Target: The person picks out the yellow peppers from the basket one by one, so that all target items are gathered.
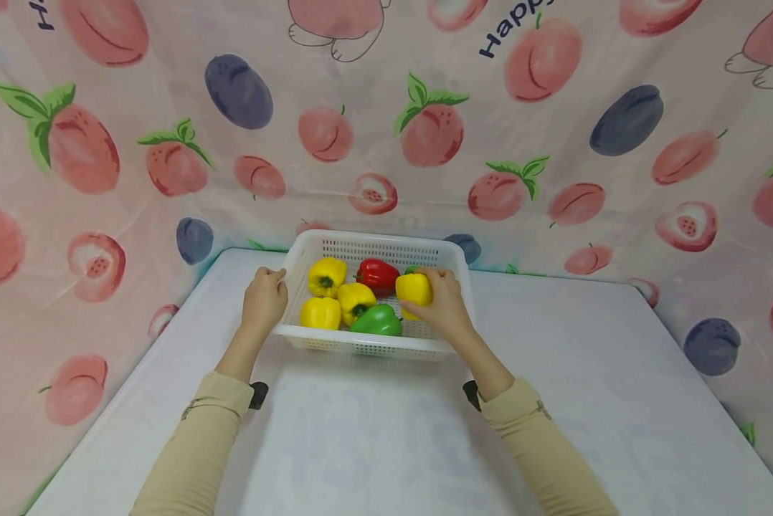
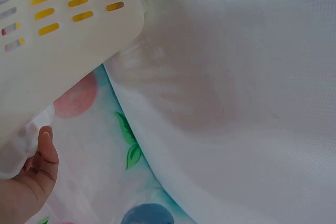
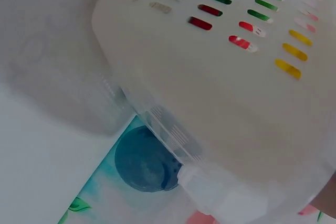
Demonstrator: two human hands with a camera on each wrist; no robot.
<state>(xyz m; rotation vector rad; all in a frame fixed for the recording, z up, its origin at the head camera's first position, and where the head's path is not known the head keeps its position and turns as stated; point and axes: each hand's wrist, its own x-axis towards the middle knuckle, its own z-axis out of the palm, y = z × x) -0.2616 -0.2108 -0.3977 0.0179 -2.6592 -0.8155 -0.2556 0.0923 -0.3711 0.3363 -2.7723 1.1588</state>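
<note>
Yellow bell pepper (image 1: 414, 288), one: at the right end of the white basket (image 1: 361, 337); whether lifted clear of its base cannot be told. Right hand (image 1: 447, 304): thumb and fingers curled round the pepper, parted to its width. Left hand (image 1: 264, 297): fingers bent, pinching the basket's left rim. Handling, as judged: light, firm-walled, waxy-slick, bruisable; best held across the broad sides. Form blocky; stem end hidden, so pointing and long axis undetermined.

white basket (image 1: 368, 340) on white table (image 1: 373, 430)
</note>
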